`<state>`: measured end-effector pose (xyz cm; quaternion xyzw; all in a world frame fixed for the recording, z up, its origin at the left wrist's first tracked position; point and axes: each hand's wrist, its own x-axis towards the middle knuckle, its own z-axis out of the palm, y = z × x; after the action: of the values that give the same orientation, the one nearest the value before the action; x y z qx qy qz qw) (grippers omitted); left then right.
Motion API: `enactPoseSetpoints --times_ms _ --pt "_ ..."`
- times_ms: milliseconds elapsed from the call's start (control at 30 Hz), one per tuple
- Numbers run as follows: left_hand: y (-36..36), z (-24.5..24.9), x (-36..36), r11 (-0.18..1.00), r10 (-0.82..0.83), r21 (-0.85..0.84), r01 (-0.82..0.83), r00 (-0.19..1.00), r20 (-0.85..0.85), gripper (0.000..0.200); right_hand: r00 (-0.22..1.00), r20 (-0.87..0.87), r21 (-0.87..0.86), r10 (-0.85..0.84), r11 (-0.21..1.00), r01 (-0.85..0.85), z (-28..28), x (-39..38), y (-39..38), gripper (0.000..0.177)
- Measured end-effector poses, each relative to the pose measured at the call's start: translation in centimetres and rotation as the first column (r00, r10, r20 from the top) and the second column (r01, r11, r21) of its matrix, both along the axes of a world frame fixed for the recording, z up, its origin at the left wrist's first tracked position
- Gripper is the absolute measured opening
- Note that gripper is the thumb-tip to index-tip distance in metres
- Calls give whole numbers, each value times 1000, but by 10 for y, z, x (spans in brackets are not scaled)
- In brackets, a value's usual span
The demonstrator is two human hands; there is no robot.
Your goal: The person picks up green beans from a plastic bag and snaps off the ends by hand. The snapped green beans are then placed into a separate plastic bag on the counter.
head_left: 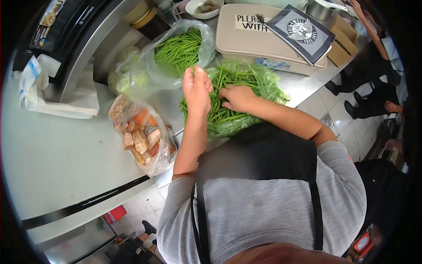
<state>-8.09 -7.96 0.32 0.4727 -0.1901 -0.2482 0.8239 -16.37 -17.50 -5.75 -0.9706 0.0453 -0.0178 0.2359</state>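
Observation:
My left hand (197, 90) is raised over the left side of a pile of green beans (237, 75), its fingers closed in a pinch. A small bit of green shows at its fingertips, too small to make out. Lower and to the right, my right hand (239, 97) reaches into the same pile, thumb and fingers apart, touching the beans. Thin clear plastic lies under and around this pile. Behind my left hand, more green beans (180, 49) fill an open clear plastic bag (206, 37).
A bag of chopped orange and brown pieces (141, 136) lies at the left. Behind are a lidded beige bin (233, 37), a black notebook (301, 33), a cardboard box (343, 44) and a bowl (202, 8). Other people stand at the right.

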Motion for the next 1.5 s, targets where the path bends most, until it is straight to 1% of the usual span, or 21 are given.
enactPoseSetpoints --times_ms 33,133,233,333,367,467,500,533,600,667,700,733,800,900,1000,1100,1200,1233,1333,1467,1500 --pt "0 -1 0 999 29 25 -29 1000 -5 12 999 51 -36 16 999 -15 -8 1 0 18" --pt "5 -11 8 990 -11 141 12 1000 -11 11 989 144 31 -28 999 24 -17 8 -7 14" --pt "9 -22 11 950 -73 302 82 996 -41 13 969 218 415 -115 910 15 -6 14 -23 10" --pt "7 -28 1 863 -188 466 195 980 -62 16 938 201 708 -283 704 60 11 19 -32 9" --pt "4 -35 -3 877 -182 445 182 982 -42 15 941 166 793 -295 608 51 14 20 -34 12" --pt "0 -42 -7 866 -307 433 251 950 63 21 932 194 863 -305 505 -14 28 16 -32 8" --pt "-1 -43 -6 858 -294 464 220 951 92 16 954 126 904 -272 427 2 29 15 -32 8" --pt "-2 -48 -3 851 -270 514 109 930 250 15 971 62 938 -231 346 23 29 13 -34 8" --pt "-2 -58 6 823 -237 553 -130 806 542 13 986 -56 982 -160 169 83 32 7 -33 8" --pt "-3 -60 14 891 -128 436 -127 851 509 9 983 -159 987 -94 -22 158 37 -2 -28 8" --pt "-2 -54 15 918 -76 374 -128 871 485 8 983 -175 984 -55 -5 175 30 -2 -31 9" --pt "1 -47 15 911 -80 402 -90 918 388 9 986 -91 961 -136 248 123 21 -1 -29 10" --pt "6 -31 13 896 -81 444 -8 980 181 10 968 122 716 -218 695 66 11 1 -25 12" --pt "5 -32 10 920 -117 389 54 983 141 10 964 180 608 -195 792 47 18 -3 -18 14" --pt "4 -28 3 922 -142 376 91 983 112 10 934 319 390 -159 921 24 14 2 -21 15" --pt "3 -28 -4 923 -176 363 125 978 110 10 907 225 487 -355 847 211 14 8 -28 15" --pt "6 -26 -5 930 -167 347 125 982 92 12 878 115 642 -465 709 291 5 14 -49 17" --pt "6 -26 -3 939 -132 330 98 988 84 13 901 145 563 -408 783 264 2 14 -51 20" --pt "7 -34 4 974 -55 216 62 998 -37 15 954 -124 232 -273 927 295 26 4 -41 25" --pt "7 -42 13 984 -82 146 100 989 -125 16 980 87 -73 -182 979 188 -5 8 -26 24" --pt "8 -44 14 968 -74 234 85 996 -58 16 986 28 -95 -165 981 167 -7 10 -25 18"
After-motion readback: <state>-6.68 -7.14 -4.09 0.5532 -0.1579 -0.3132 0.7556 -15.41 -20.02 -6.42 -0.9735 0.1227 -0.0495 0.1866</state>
